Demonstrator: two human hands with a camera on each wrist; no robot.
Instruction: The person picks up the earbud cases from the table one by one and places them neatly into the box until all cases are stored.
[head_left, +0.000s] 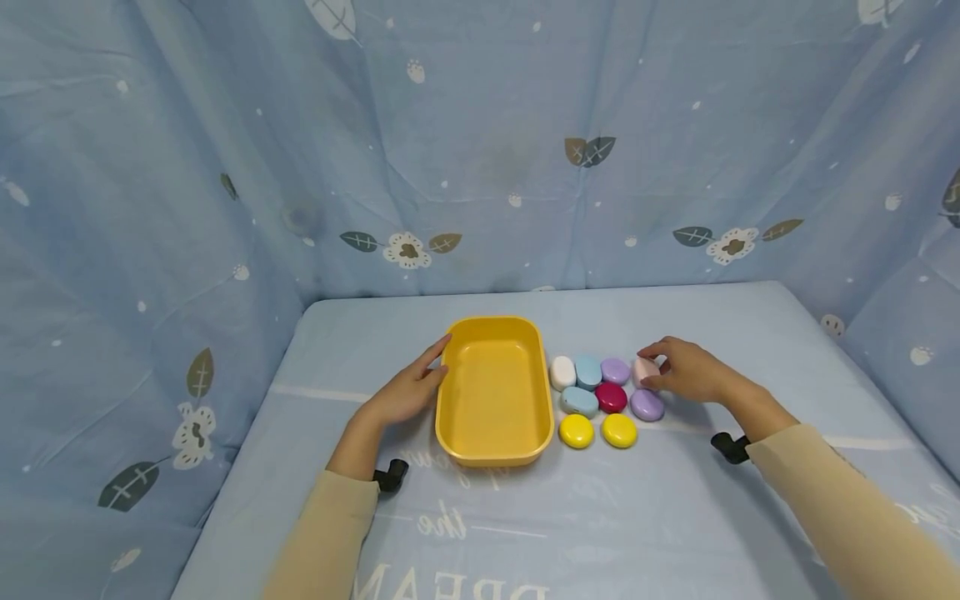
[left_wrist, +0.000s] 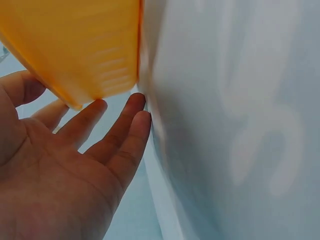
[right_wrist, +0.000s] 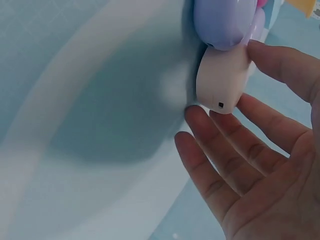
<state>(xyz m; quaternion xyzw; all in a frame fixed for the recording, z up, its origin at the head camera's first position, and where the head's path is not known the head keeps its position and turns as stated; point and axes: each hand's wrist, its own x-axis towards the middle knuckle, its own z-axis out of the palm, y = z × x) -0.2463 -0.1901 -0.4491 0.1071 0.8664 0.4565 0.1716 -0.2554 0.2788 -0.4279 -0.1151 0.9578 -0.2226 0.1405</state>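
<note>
A yellow rectangular plastic bin (head_left: pixel 493 454) stands upright on the table. My left hand (head_left: pixel 406 395) touches its left wall with fingers extended; the left wrist view shows the thumb and fingertips right at the rim (left_wrist: pixel 55 95). At the right end of a group of small glossy rounded pieces, my right hand (head_left: pixel 693 371) pinches a pale pink one (head_left: pixel 642 372) between thumb and fingers. This pale piece (right_wrist: pixel 222 82) bears a small dark square mark at its end. The lower fingers of that hand spread past it. A lilac piece (head_left: pixel 647 406) lies just in front.
Between bin and right hand lie a white piece (head_left: pixel 562 372), blue pieces (head_left: pixel 588 372), another lilac one (head_left: pixel 615 371), a dark red one (head_left: pixel 611 397) and two yellow ones (head_left: pixel 577 432). A light blue cloth (head_left: pixel 600 533) covers the table; a patterned curtain (head_left: pixel 510 125) hangs behind.
</note>
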